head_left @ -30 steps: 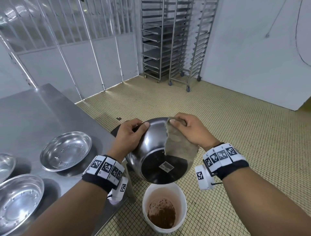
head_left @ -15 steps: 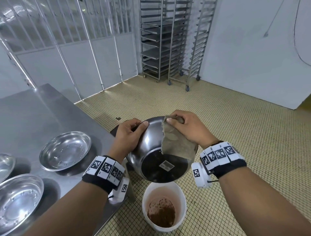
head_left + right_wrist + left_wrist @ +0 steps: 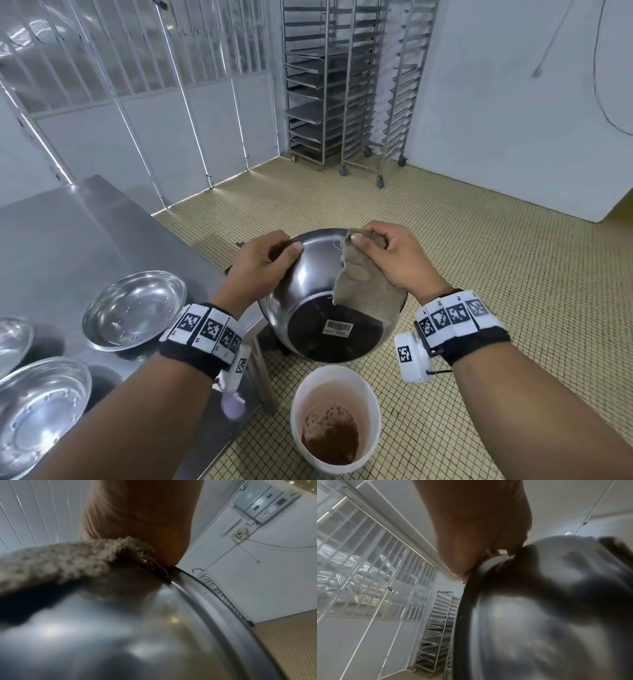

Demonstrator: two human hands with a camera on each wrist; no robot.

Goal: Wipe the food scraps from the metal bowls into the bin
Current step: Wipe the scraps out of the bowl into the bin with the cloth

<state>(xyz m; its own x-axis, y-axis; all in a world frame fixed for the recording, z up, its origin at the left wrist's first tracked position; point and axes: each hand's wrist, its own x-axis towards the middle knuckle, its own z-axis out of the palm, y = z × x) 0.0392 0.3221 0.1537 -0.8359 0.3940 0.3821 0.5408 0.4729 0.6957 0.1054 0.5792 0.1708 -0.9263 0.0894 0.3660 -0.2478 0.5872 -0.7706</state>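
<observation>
Yellow-tiled floor (image 3: pixel 479 274) under it all. Left hand (image 3: pixel 262 270) fingers curl over the rim of the metal bowl (image 3: pixel 308 281), right hand (image 3: pixel 394 260) fingers pinch a brown cloth (image 3: pixel 363 287) against its far rim. Bowl's tipped bottom-up over the white bin (image 3: pixel 337 377); three shallow bowls (image 3: pixel 133 310) sit on the desk (image 3: pixel 85 233) left of it.

Bright even daylight; wrist views blurred, perhaps motion; edges bowed.
</observation>
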